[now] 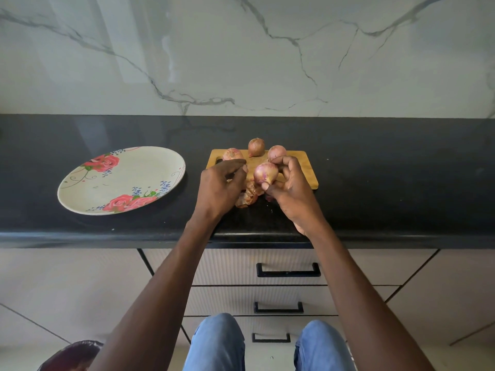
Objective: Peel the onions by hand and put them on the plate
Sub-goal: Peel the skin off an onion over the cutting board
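My right hand [290, 188] holds a pinkish, partly peeled onion [263, 173] between thumb and fingertips, just above the near edge of a wooden cutting board [302, 167]. My left hand [222, 183] hovers beside the onion, fingers curled downward; whether it pinches a bit of skin is hidden. Three unpeeled onions rest at the board's far side: one at the left [232, 154], one in the middle [256, 147], one at the right [277, 152]. Loose brown onion skins [247, 196] lie on the counter under my hands. The floral plate [122, 179] sits to the left with nothing on it.
The black counter [388, 183] runs the full width, backed by a marble wall. Drawers with black handles [288, 270] are below the counter edge. A dark round object [72, 356] is at the bottom left near my knees.
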`<state>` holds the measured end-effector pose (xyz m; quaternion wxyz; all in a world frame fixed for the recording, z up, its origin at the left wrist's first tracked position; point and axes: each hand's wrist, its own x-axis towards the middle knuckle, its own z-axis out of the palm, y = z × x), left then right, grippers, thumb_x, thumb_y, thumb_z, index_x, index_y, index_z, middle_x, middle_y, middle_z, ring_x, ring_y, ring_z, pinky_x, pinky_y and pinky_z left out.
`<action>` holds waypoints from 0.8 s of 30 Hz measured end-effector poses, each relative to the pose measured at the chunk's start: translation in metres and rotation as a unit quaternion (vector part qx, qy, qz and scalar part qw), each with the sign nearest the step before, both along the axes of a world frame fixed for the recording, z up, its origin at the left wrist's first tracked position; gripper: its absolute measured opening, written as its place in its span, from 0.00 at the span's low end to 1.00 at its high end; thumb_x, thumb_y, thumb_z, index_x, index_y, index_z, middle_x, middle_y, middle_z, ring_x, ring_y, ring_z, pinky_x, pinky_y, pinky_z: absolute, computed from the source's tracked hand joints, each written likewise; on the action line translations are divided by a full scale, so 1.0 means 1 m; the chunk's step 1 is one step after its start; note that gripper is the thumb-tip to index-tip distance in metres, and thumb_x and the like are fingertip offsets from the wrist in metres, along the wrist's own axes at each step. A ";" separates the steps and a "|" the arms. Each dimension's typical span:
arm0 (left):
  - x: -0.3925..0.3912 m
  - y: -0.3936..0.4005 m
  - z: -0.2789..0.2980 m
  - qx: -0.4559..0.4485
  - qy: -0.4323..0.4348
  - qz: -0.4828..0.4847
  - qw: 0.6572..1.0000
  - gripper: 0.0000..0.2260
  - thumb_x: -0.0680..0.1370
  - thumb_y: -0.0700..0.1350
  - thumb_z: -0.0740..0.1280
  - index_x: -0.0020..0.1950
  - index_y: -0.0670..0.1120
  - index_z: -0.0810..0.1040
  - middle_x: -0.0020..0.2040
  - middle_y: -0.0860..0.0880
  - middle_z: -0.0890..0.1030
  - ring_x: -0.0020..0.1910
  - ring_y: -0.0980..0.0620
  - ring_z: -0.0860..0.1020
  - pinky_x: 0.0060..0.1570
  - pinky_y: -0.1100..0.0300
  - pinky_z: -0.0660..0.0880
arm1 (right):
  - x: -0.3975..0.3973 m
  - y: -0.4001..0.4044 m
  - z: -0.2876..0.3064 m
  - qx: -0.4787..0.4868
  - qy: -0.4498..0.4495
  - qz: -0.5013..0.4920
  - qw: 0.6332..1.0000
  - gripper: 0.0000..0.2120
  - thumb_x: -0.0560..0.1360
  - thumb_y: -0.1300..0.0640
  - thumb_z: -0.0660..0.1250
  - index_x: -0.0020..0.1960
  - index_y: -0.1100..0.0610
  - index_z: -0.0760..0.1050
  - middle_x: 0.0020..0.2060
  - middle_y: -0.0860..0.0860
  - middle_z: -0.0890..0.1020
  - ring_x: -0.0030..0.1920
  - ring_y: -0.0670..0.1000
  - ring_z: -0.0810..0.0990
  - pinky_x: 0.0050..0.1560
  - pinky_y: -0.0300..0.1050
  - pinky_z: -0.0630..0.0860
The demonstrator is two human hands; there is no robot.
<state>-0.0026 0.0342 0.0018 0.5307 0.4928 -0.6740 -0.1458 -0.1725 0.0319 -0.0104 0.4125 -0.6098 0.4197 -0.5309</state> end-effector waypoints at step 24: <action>0.000 0.007 0.005 0.073 0.096 -0.086 0.989 0.12 0.80 0.33 0.64 0.56 0.44 0.84 0.46 0.49 0.87 0.44 0.52 0.85 0.48 0.55 0.83 | 0.001 0.002 -0.001 -0.060 0.085 -0.030 0.994 0.28 0.73 0.65 0.75 0.58 0.41 0.64 0.59 0.52 0.77 0.58 0.54 0.81 0.53 0.63 0.81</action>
